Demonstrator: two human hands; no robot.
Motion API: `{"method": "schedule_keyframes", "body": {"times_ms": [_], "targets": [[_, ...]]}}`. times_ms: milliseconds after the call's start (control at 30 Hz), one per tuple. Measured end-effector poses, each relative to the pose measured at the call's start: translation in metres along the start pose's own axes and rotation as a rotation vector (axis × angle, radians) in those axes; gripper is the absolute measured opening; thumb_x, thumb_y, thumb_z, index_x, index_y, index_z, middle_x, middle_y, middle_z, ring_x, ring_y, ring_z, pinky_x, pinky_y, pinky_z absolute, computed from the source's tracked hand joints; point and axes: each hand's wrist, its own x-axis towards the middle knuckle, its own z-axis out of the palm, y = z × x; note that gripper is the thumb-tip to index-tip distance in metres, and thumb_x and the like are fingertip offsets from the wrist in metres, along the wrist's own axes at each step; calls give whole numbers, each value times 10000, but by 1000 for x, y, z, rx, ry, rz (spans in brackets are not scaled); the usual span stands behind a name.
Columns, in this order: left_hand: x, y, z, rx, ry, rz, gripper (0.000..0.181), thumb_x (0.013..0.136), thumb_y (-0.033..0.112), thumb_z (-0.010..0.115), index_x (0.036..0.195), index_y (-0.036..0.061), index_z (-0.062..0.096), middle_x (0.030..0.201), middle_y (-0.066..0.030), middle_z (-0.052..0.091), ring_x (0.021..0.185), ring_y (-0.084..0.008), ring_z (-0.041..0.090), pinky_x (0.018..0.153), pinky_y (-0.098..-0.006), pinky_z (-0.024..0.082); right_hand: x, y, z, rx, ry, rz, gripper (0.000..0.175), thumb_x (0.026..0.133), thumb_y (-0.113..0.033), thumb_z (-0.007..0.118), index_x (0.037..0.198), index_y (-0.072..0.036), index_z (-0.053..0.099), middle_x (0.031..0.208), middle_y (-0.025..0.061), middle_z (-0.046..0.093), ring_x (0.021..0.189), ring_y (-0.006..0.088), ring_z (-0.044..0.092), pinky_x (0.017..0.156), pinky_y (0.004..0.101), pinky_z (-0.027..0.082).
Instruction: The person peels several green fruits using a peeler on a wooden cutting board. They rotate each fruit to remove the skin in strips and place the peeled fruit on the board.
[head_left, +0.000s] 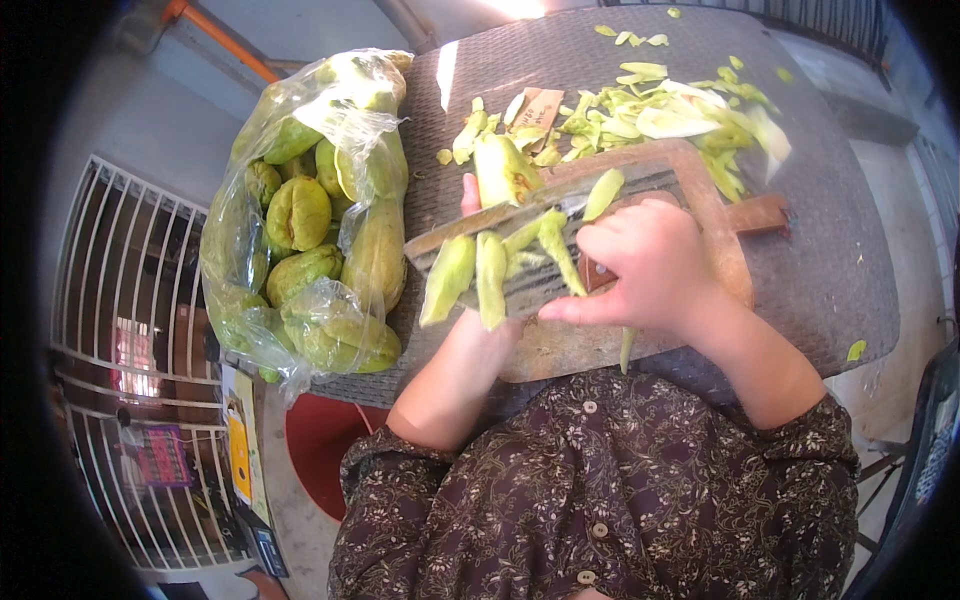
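My right hand grips the brown handle of a cleaver, whose wide blade is tilted over a wooden cutting board. Strips of green peel cling to the face of the blade. Behind the blade, my left hand holds a partly peeled chayote; most of that hand is hidden and one fingertip shows at the chayote's left side. The chayote has pale flesh with a brown spot near the blade's upper edge. A thin peel strip hangs below my right hand.
A clear plastic bag full of chayotes stands at the table's left. Peelings are heaped beyond the board, beside a cardboard piece bearing writing. The board's handle points right across the woven-textured table. A red container is below left.
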Motion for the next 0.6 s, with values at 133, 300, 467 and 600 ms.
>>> {"method": "schedule_keyframes", "body": {"times_ms": [133, 300, 467, 600], "targets": [[-3, 2, 5, 45, 33, 46, 674, 933, 684, 430, 1291, 123, 533, 1220, -126, 609, 1121, -284, 602, 979, -476, 494, -2, -4, 1, -55, -10, 41, 583, 699, -647, 711, 575, -104, 542, 566, 59, 584, 549, 253, 621, 566, 376, 487], [-15, 2, 13, 126, 64, 80, 679, 933, 689, 423, 1300, 127, 528, 1227, -122, 605, 1129, -285, 597, 989, -479, 486, 3, 9, -4, -60, 15, 22, 585, 705, -653, 706, 577, -106, 540, 556, 55, 574, 548, 258, 621, 549, 377, 481], [-6, -2, 5, 42, 150, 45, 726, 926, 705, 415, 1408, 163, 453, 1362, -91, 528, 1242, -289, 518, 1050, -516, 420, 2, 16, -2, 0, 31, 94, 532, 656, -508, 819, 576, -86, 505, 559, 67, 533, 549, 278, 566, 554, 381, 437], [-7, -3, -2, 0, 45, 46, 724, 922, 704, 427, 1402, 163, 458, 1352, -90, 535, 1230, -287, 527, 1041, -514, 430, 3, 8, -7, 31, 48, 44, 537, 647, -509, 819, 579, -75, 510, 562, 69, 535, 550, 276, 566, 552, 377, 437]]}}
